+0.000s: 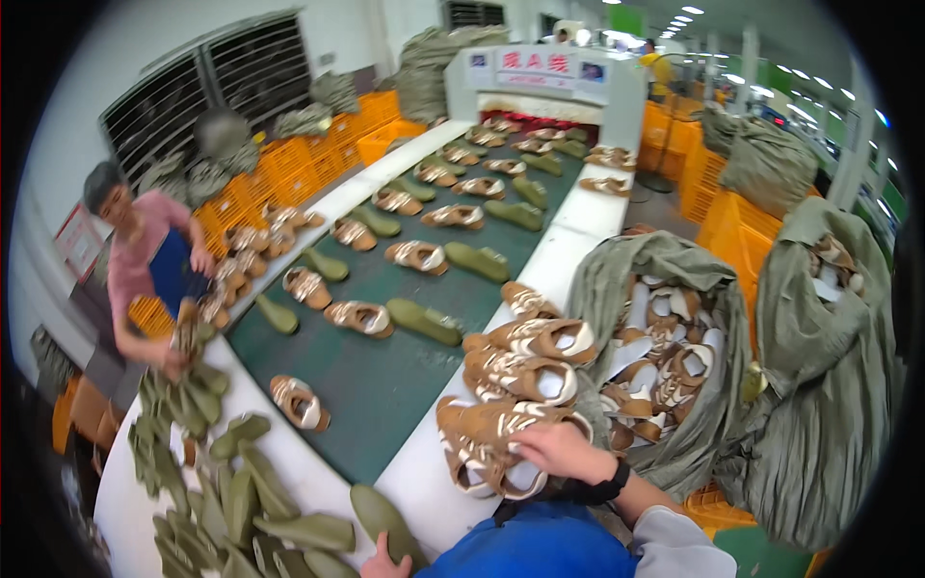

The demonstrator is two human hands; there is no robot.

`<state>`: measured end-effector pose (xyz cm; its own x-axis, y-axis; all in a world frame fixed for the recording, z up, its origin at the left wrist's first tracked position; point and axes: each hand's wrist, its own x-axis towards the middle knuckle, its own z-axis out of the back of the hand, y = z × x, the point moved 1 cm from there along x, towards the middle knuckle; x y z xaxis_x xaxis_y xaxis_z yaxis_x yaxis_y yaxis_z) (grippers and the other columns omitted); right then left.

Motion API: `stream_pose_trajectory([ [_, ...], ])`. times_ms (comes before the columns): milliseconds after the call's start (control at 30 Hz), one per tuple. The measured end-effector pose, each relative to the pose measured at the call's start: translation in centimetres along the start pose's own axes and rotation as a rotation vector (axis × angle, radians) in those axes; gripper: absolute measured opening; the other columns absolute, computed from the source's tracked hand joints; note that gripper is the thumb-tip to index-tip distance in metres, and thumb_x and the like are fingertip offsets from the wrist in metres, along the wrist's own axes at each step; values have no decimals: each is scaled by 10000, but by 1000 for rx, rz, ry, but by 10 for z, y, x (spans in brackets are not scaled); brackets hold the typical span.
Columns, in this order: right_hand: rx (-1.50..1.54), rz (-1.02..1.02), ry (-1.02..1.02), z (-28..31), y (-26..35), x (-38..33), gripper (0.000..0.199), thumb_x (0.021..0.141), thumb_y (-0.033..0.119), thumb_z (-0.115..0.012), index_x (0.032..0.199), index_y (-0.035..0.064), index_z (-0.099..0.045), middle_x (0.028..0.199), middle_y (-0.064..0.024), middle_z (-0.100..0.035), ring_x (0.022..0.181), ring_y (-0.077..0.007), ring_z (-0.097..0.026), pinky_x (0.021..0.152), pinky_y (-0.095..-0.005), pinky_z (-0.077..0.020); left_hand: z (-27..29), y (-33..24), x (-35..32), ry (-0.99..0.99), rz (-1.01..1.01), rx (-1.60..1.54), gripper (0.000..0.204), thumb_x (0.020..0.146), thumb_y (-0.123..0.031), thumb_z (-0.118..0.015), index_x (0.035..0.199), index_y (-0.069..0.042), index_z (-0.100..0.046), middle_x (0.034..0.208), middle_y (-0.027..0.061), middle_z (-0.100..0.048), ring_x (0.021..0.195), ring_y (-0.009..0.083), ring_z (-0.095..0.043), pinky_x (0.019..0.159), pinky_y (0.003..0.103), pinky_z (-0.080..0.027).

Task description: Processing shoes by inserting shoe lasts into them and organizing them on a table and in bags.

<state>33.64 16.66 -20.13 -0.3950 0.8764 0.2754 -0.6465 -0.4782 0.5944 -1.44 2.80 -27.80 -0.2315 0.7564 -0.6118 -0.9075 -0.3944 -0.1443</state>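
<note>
At the lower edge, my left hand (383, 561) is closed on a green shoe last (383, 520), its thumb against the side; the remaining fingers are mostly hidden. My right hand (561, 449) grips a brown shoe with white laces (501, 421) by its opening. That shoe is on top of a pile of similar brown shoes (520, 371) along the white right-hand ledge. Many loose green lasts (241, 501) are heaped on the white table to my left.
A green conveyor belt (371, 289) carries brown shoes and lasts between white ledges. A grey sack of shoes (655, 376) stands at right, beside another sack (819, 308). Across the belt, a person in pink (159, 250) handles lasts. Orange crates (284, 169) line the wall.
</note>
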Motion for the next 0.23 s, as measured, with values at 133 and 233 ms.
stream_pose_trajectory([
  [133,20,-56,-107,21,-4,-15,166,764,83,-617,927,60,-640,833,-116,-642,745,-293,-626,653,-357,-511,11,-7,41,-433,-233,-454,535,703,-322,-647,1197,-150,-538,887,183,-649,756,364,-619,706,419,-495],
  [233,60,-119,-48,23,-11,-20,179,770,71,-611,945,63,-647,896,-158,-652,833,-285,-647,721,-339,-530,27,9,111,-362,-271,-1110,484,773,-256,-609,1226,-101,-538,1176,150,-585,949,290,-600,840,351,-465],
])
